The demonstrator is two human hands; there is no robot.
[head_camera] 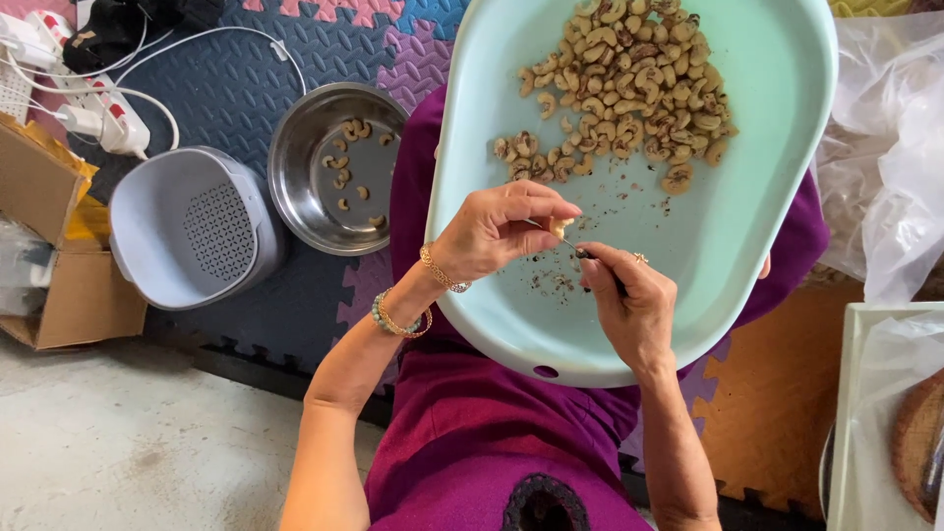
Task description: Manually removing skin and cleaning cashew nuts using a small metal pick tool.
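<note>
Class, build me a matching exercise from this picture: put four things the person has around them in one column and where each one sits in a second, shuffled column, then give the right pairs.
Things:
1. pile of nuts
2. steel bowl
3. grey basket
4. single nut

Places:
A. pinched in the left hand, beside the right hand
B. on the foam mat, beside the cardboard box
C. at the far end of the pale green tray
D. between the basket and the tray

Pairs: 1-C, 2-D, 3-B, 4-A
</note>
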